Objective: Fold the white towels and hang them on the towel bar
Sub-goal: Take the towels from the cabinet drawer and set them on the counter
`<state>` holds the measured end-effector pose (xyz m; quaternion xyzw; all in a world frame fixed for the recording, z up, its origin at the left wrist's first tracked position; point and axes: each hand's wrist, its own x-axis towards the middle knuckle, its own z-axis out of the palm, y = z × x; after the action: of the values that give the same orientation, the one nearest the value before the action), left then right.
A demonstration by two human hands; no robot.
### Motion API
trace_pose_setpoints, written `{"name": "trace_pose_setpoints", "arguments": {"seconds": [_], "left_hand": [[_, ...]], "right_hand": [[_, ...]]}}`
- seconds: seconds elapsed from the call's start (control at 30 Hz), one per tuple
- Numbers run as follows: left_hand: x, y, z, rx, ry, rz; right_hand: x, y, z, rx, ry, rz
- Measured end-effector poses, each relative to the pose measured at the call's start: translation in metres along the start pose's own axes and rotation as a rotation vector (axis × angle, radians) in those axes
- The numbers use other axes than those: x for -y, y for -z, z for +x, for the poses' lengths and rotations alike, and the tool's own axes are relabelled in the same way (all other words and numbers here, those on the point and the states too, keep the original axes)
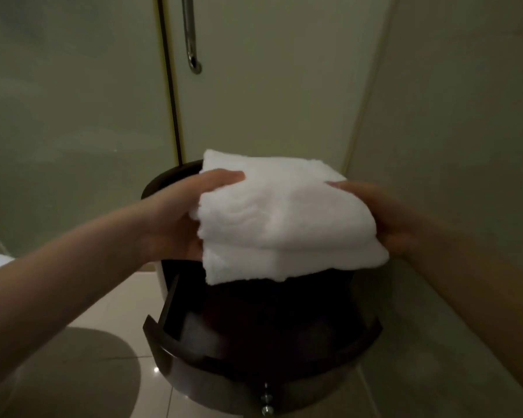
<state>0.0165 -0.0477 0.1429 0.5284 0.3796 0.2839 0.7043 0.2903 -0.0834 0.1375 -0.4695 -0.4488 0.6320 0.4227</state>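
Observation:
A folded white towel (281, 218) is held between both hands above a dark round wooden cabinet (266, 333). My left hand (178, 218) grips the towel's left edge, thumb on top and fingers beneath. My right hand (384, 215) grips the right edge the same way, fingers hidden under the cloth. The towel lies in two or three layers, its lower flap hanging over the cabinet's top. No towel bar is in view.
The cabinet's drawer (254, 357) stands pulled open toward me, with a metal knob (266, 398) at its front. Behind is a frosted glass door (73, 116) with a vertical metal handle (191, 34). A wall (450, 116) closes the right side. Glossy floor tiles (109, 312) lie left.

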Motion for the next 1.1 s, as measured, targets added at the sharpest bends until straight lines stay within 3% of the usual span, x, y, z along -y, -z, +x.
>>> {"name": "trace_pose_setpoints", "arguments": {"seconds": [0.13, 0.27, 0.7, 0.87, 1.1], "left_hand": [[-0.02, 0.014, 0.024, 0.058, -0.168, -0.011], [-0.011, 0.026, 0.062, -0.014, -0.282, -0.092], [0.049, 0.055, 0.145, -0.168, -0.145, -0.153], [0.065, 0.064, 0.154, -0.137, -0.143, -0.076], [0.073, 0.069, 0.156, -0.15, -0.212, 0.001]], "right_hand": [[0.023, -0.003, 0.025, -0.094, 0.204, -0.04], [0.015, 0.002, 0.062, -0.172, 0.296, 0.024], [-0.055, 0.031, 0.134, -0.307, 0.212, 0.097], [-0.067, 0.041, 0.141, -0.367, 0.143, -0.045], [-0.074, 0.039, 0.141, -0.509, 0.192, -0.236]]}}
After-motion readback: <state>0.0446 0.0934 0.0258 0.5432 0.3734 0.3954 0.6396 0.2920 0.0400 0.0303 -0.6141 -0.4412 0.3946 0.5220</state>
